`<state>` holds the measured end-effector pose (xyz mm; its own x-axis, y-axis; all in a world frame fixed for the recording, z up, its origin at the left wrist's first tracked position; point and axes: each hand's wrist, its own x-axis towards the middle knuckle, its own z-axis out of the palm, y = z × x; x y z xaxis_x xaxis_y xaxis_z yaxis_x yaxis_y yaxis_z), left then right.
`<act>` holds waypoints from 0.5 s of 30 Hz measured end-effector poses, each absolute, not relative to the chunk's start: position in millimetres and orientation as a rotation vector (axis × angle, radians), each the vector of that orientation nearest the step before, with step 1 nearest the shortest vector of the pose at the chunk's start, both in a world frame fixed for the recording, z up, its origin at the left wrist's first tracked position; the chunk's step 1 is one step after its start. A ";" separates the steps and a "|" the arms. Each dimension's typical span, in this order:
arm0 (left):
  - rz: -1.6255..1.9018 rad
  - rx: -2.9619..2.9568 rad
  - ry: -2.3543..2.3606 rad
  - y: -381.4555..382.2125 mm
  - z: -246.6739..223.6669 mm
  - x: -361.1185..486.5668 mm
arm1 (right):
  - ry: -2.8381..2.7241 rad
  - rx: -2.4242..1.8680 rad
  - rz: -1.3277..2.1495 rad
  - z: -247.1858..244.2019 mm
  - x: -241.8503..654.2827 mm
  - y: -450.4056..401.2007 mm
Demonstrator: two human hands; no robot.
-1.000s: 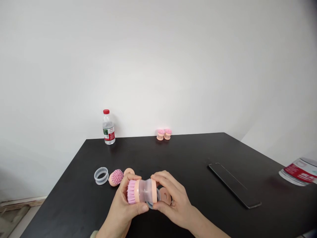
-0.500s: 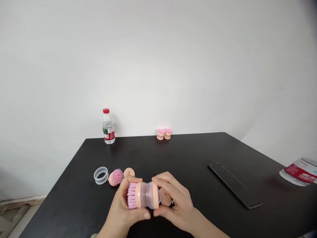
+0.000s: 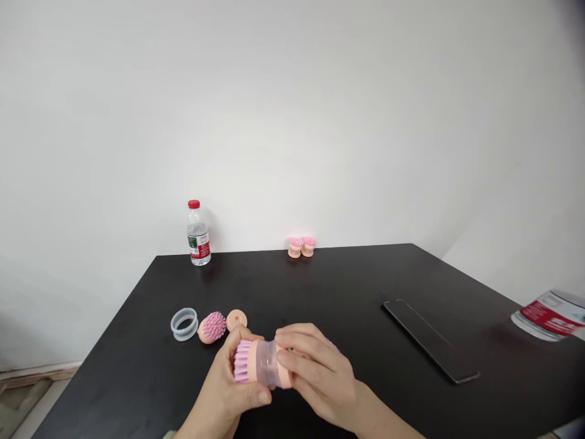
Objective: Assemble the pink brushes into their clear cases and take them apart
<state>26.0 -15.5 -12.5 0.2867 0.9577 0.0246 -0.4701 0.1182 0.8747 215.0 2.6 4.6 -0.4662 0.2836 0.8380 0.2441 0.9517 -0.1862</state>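
A palm-sized scrub brush (image 3: 265, 364) with pink bristles, peach bands and a clear waisted middle is held sideways between both hands, bristles pointing left. My left hand (image 3: 222, 384) is closed around its bristle end, thumb underneath. Over the peach cap at the other end, my right hand (image 3: 322, 375) has its fingers wrapped. Left of the hands lie a clear ring (image 3: 184, 324), a loose pink-bristled brush head (image 3: 212, 327) and a peach round cap (image 3: 236, 320). Behind my right hand a bit of pink shows, mostly hidden.
Two brushes (image 3: 301, 247) stand at the back edge of the black table (image 3: 347, 286) by the wall. A red-capped water bottle (image 3: 199, 235) is upright at the back left. A dark flat panel (image 3: 429, 341) lies on the right, with another bottle (image 3: 551, 314) at the right edge.
My right hand's fingers have shifted left and over the peach cap, covering more of it. The peach piece formerly visible behind that hand is now hidden. The view has shifted slightly.
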 end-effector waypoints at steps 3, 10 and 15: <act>1.209 1.012 0.758 -16.4 -15.2 25.7 | -1.995 -0.490 0.032 -2.6 212.5 5.2; 1.458 1.469 0.973 -12.8 -20.2 23.2 | -2.002 -0.854 0.446 -10.4 210.1 7.6; 1.482 1.464 1.055 -10.2 -13.1 20.5 | -2.053 -0.715 0.520 -2.9 215.4 7.6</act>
